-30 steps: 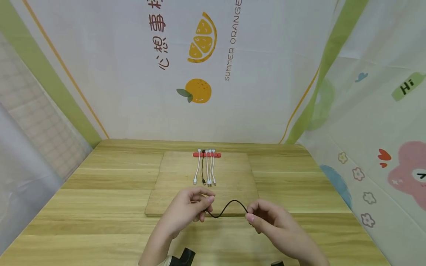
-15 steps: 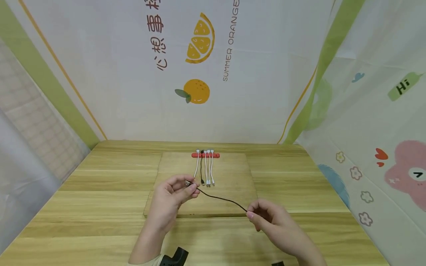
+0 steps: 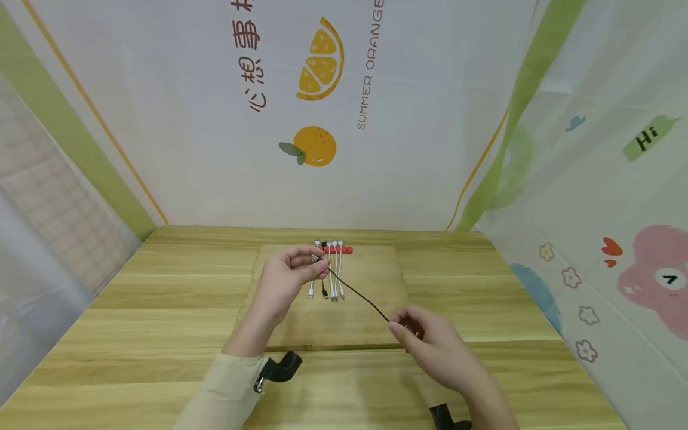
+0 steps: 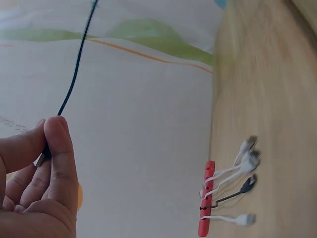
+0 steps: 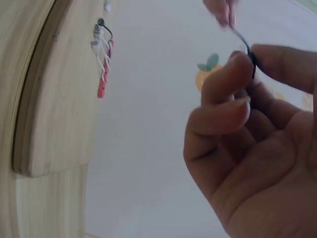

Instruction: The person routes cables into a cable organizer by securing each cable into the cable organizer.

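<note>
A black USB cable [image 3: 359,294] stretches almost straight between my two hands, above the wooden board. My left hand [image 3: 292,276] pinches its connector end between thumb and forefinger; the metal plug [image 4: 40,159] shows under the thumb in the left wrist view. The other end is pinched by my right hand [image 3: 430,340], lower and nearer to me; its tip is mostly hidden by the fingers. Behind the left fingertips lies a red cable holder [image 3: 344,250], partly covered by the hand. Several white cables [image 3: 341,272] and one black cable [image 3: 324,291] are seated in it.
The wooden board [image 3: 371,325] lies on the wood-grain table [image 3: 134,334], its front edge slightly raised. A printed white curtain [image 3: 408,167] stands behind the table, and another hangs at the right. Black camera mounts [image 3: 282,366] sit on the wrists.
My left hand has moved left, then forward and up toward the red holder, carrying the plug end. The cable went from wavy to nearly straight. My right hand has followed slightly forward.
</note>
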A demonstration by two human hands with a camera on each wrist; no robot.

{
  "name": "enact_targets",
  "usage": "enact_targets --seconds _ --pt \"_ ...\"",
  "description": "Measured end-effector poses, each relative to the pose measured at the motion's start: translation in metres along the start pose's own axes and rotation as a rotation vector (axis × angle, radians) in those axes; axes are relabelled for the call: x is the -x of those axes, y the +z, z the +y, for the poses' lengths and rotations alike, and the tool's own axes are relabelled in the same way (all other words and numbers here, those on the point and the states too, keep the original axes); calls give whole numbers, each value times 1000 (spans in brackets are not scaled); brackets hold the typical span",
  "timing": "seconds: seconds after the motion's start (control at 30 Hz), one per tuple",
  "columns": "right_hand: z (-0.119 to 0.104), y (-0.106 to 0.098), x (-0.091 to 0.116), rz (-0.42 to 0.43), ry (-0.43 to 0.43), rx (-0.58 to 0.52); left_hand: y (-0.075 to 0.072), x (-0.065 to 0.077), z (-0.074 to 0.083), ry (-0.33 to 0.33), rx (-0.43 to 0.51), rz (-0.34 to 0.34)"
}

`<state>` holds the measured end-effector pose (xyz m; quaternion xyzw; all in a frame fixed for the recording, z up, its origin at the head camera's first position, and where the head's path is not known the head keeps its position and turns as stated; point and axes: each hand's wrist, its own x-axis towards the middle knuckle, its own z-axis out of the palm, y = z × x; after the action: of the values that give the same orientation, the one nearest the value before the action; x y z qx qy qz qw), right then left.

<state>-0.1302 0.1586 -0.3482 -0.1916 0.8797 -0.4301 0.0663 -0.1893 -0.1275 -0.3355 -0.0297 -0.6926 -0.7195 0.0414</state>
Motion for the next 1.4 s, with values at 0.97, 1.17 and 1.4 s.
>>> enact_targets --seconds 0.97,1.17,1.4 --pt "11 50 -137 -148 -222 859 44 -170 -49 222 -1195 -295" --pt "18 55 -148 -155 -187 854 46 -185 -70 229 -1274 -323" --pt "25 60 -159 -145 -154 826 45 -196 -72 253 -1374 -286"
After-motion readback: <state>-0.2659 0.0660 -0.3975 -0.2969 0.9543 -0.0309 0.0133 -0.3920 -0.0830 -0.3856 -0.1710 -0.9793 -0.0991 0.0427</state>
